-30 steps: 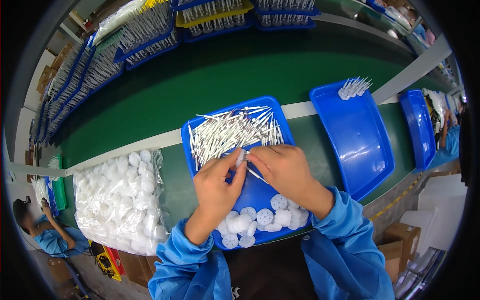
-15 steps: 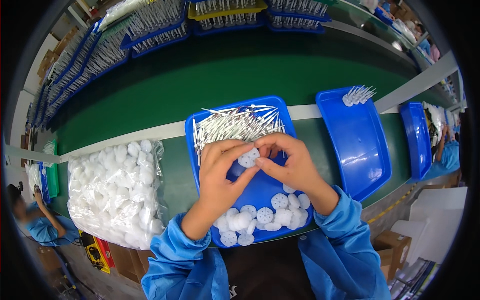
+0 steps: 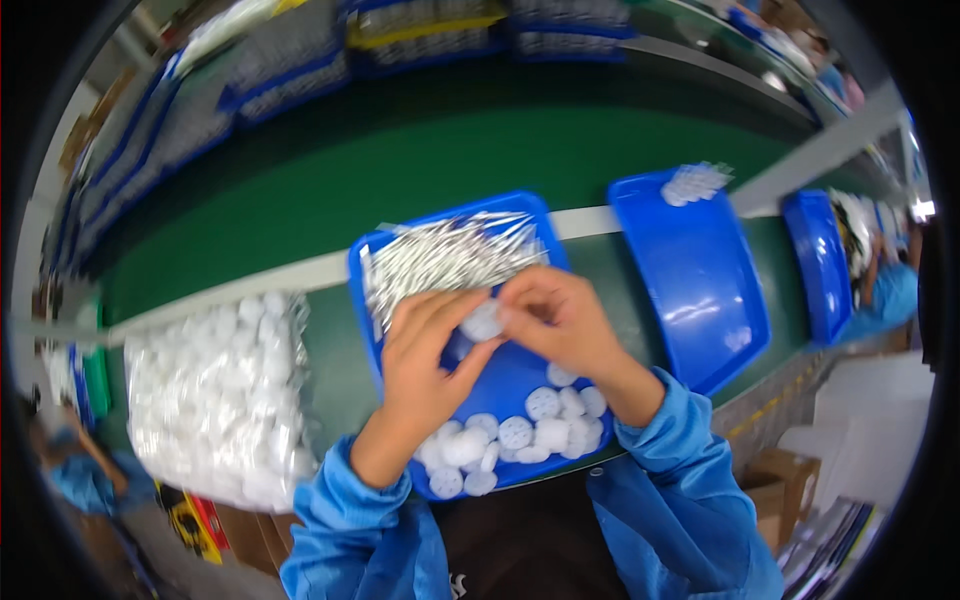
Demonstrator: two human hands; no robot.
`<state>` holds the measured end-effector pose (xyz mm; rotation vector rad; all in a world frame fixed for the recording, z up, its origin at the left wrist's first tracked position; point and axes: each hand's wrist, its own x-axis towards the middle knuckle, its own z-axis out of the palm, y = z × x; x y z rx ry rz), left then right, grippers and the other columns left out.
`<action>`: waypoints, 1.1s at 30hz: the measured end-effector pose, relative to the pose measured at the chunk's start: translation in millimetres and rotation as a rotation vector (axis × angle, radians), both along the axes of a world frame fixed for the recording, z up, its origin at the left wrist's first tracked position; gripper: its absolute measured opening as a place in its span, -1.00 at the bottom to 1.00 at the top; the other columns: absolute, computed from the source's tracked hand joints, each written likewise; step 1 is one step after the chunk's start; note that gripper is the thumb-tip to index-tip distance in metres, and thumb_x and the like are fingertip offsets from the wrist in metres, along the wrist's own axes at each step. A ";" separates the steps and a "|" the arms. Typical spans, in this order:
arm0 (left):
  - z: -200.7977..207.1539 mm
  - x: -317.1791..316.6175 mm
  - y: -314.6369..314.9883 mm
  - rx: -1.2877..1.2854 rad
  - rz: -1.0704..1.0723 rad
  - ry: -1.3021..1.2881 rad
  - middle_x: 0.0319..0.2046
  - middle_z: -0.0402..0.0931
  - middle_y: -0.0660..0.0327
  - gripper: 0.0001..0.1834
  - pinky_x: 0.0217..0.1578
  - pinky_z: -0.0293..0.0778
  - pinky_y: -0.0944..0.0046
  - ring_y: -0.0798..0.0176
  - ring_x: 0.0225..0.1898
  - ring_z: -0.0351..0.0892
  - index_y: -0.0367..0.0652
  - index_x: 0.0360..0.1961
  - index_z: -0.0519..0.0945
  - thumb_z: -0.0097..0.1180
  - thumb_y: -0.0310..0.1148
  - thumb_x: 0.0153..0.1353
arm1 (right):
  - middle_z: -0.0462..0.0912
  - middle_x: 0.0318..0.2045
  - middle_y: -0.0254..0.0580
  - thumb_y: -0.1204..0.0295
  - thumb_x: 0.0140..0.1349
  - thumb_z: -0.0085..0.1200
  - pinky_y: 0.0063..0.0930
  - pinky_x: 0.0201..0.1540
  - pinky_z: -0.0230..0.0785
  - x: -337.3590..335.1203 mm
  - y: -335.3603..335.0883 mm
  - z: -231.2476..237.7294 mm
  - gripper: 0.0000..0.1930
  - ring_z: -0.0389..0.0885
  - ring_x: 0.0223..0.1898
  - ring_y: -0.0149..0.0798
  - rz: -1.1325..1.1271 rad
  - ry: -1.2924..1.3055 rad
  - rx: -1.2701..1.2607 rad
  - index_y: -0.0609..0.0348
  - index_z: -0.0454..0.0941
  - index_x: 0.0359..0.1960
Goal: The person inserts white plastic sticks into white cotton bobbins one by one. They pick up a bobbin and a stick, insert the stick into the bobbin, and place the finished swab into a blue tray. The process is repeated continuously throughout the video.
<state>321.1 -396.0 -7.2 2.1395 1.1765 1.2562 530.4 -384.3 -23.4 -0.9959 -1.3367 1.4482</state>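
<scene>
A white round plastic disc [image 3: 482, 322] is held above the blue tray [image 3: 500, 385] in front of me. My left hand [image 3: 425, 350] grips it between thumb and fingers from the left. At its right edge, the thumb and fingertips of my right hand [image 3: 562, 318] pinch together on it; blur hides whether a thin stick is there too. Beyond my hands, a heap of thin white sticks [image 3: 450, 258] fills the tray's far part. Loose white discs [image 3: 515, 433] with small holes lie piled along its near edge.
A clear bag of white discs [image 3: 215, 400] lies at the left. On the right, another blue tray [image 3: 700, 290] carries several discs with upright sticks [image 3: 697, 184] at its far end. Stacked trays [image 3: 425, 40] line the far side of the green belt [image 3: 400, 150]. A co-worker's blue sleeve [image 3: 893, 295] shows far right.
The whole view has shifted slightly, so the trays and bag appear farther left, and it is blurred. Both hands keep hold of the disc, which now looks tilted differently.
</scene>
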 end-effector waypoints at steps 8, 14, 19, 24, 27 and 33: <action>-9.1 -6.0 -9.3 0.064 0.061 0.059 0.06 0.70 -0.07 -0.62 0.15 0.55 -0.02 -0.12 0.05 0.67 -0.32 0.15 0.71 0.35 -0.40 0.36 | 0.81 -0.21 -0.24 0.49 0.40 0.31 -0.50 -0.18 0.60 4.9 5.8 -4.2 -0.80 0.76 -0.21 -0.47 0.195 0.039 0.039 0.24 0.61 -0.02; -13.2 -24.0 1.4 0.020 0.276 -0.264 0.11 0.68 -0.16 -0.48 0.15 0.59 -0.03 -0.12 0.16 0.66 -0.49 0.18 0.69 0.05 -0.14 0.64 | 0.69 -0.34 -0.32 0.28 0.18 0.27 -0.14 -0.20 0.56 -35.3 17.1 -21.6 -0.80 0.69 -0.21 -0.14 -0.019 -0.903 0.851 0.15 0.73 -0.32; -2.6 -29.9 1.3 -0.201 0.386 -0.321 0.06 0.70 -0.23 -0.42 0.06 0.63 0.05 -0.06 0.04 0.71 -0.54 0.16 0.68 0.04 -0.08 0.65 | 0.73 -0.29 -0.26 0.29 0.27 0.15 -0.28 -0.16 0.48 -81.0 20.3 -30.2 -0.80 0.67 -0.18 -0.21 -0.022 -1.308 0.996 0.12 0.74 -0.33; 2.4 -26.0 -2.1 -0.327 0.403 -0.331 0.17 0.68 -0.23 -0.48 0.16 0.59 0.05 -0.07 0.13 0.68 -0.53 0.23 0.65 0.05 -0.18 0.63 | 0.73 -0.30 -0.26 0.32 0.22 0.20 -0.27 -0.09 0.46 -66.0 14.8 -22.7 -0.84 0.69 -0.18 -0.18 -0.090 -1.362 0.987 0.11 0.72 -0.29; -0.4 -23.1 -1.7 -0.306 0.302 -0.382 0.22 0.65 -0.23 -0.49 0.25 0.54 0.05 -0.08 0.19 0.66 -0.52 0.31 0.60 0.06 -0.24 0.62 | 0.73 -0.30 -0.26 0.37 0.15 0.23 -0.25 -0.05 0.47 -25.8 11.0 -3.0 -0.86 0.72 -0.15 -0.14 -0.068 -0.971 0.725 0.06 0.71 -0.27; -24.7 -28.1 -2.2 -0.500 0.186 -0.565 0.08 0.76 -0.10 -0.63 0.04 0.64 0.11 0.03 -0.02 0.77 -0.39 0.20 0.68 0.23 -0.38 0.49 | 0.74 -0.12 -0.10 0.43 0.42 0.24 -0.17 0.04 0.60 8.9 5.9 23.8 -0.69 0.73 -0.01 -0.01 0.013 -0.347 0.467 0.06 0.73 0.17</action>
